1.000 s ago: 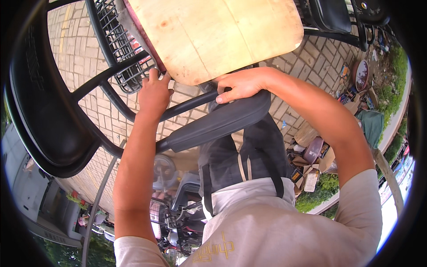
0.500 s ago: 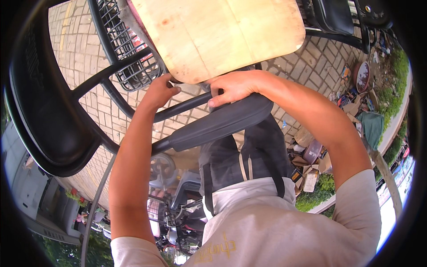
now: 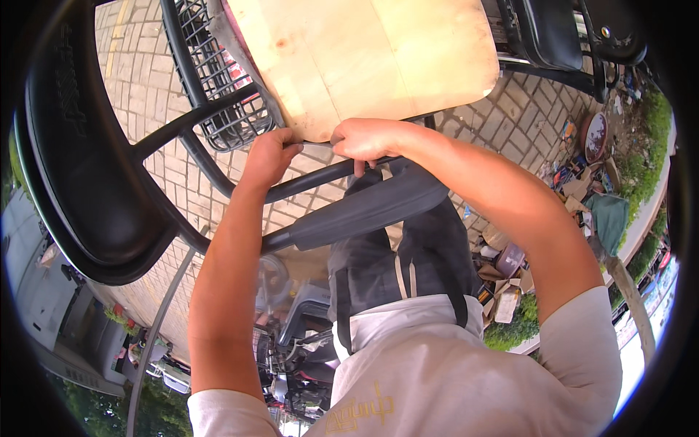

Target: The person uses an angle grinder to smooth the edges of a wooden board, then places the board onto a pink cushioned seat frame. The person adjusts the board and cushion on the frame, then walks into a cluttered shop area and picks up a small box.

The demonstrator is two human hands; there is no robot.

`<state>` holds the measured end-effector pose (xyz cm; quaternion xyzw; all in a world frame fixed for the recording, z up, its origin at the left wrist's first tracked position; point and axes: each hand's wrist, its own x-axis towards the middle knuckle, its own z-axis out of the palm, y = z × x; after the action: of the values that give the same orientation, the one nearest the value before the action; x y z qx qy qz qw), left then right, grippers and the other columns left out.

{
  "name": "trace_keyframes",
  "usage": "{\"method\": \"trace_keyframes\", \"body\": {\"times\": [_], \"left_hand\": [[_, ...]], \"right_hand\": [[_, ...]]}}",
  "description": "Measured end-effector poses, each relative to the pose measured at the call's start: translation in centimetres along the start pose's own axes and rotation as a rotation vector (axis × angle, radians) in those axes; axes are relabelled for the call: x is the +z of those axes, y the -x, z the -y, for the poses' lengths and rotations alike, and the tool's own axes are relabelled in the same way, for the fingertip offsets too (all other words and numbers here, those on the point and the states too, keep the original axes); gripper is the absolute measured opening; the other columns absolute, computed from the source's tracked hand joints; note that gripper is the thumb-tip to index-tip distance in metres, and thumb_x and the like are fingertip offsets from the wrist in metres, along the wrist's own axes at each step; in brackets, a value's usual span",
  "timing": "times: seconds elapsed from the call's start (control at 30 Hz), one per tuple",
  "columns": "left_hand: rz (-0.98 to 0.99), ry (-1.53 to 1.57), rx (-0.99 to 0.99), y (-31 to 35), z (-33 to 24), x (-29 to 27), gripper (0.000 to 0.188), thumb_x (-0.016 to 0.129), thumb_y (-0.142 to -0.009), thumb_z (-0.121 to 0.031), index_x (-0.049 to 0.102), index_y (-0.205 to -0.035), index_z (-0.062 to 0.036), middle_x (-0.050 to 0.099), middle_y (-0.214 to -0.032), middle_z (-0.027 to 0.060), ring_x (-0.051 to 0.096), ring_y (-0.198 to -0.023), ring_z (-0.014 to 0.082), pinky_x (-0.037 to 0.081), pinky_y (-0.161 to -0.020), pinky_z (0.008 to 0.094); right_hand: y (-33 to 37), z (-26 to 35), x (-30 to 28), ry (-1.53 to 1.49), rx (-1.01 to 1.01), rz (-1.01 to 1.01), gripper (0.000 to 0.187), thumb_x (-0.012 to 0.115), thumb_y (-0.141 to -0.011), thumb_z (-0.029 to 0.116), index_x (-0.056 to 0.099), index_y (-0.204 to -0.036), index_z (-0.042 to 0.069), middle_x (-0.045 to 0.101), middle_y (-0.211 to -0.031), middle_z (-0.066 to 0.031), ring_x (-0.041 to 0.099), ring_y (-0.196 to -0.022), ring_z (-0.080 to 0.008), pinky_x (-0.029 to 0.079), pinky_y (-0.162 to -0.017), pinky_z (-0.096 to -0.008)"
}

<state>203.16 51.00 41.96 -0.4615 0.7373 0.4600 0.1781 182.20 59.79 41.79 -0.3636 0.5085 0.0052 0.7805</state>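
Note:
A pale wooden board (image 3: 364, 58) with rounded corners lies ahead of me, with dark fabric (image 3: 244, 54) showing along its left side. At its near left corner my left hand (image 3: 271, 156) is closed, thumb and fingers pinching the fabric's dark edge. Close beside it, my right hand (image 3: 368, 138) is also closed, its fingers bent over the near edge and pinching the same dark strip, partly hidden by the hand. Just below both hands runs a black metal tube (image 3: 313, 180), and nearer to me a black padded bar (image 3: 364, 204) crosses in front of my legs.
A long black padded backrest (image 3: 80, 160) curves at the left, joined to the tubes. Behind my left hand is a black wire basket (image 3: 226, 109). Another black seat (image 3: 546, 33) stands at the upper right. Cardboard and litter (image 3: 510, 284) lie on the right beside paving and grass.
Both hands have closed on the fabric edge at the board's near side, the right hand's thumb and fingers drawing in. The board and frame sit slightly further right in view.

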Motion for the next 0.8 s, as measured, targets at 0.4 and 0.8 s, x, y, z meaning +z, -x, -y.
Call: {"method": "trace_keyframes", "body": {"times": [0.4,0.8], "left_hand": [[-0.424,0.505,-0.49,-2.4,2.3,1.8,0.071,0.079,-0.079,-0.031,0.049,-0.131,0.0071,0.063,-0.1,0.0131,0.057,-0.073,0.0161,0.047,-0.063,0.0293],[-0.378,1.053,-0.409,-3.0,-0.3,1.6,0.057,0.074,-0.087,-0.02,0.052,-0.133,0.0055,0.063,-0.116,0.0146,0.06,-0.098,0.0176,0.049,-0.077,0.0291]], "right_hand": [[11.6,-10.0,-12.1,0.299,-0.064,-1.598,0.051,0.071,-0.083,0.024,0.058,-0.122,-0.006,0.06,-0.122,-0.0251,0.061,-0.108,-0.036,0.049,-0.093,-0.0414],[11.1,-13.8,-16.1,-0.245,-0.088,-1.117,0.042,0.076,-0.078,0.016,0.062,-0.111,-0.007,0.065,-0.107,-0.0194,0.064,-0.098,-0.0277,0.05,-0.086,-0.0364]]}}
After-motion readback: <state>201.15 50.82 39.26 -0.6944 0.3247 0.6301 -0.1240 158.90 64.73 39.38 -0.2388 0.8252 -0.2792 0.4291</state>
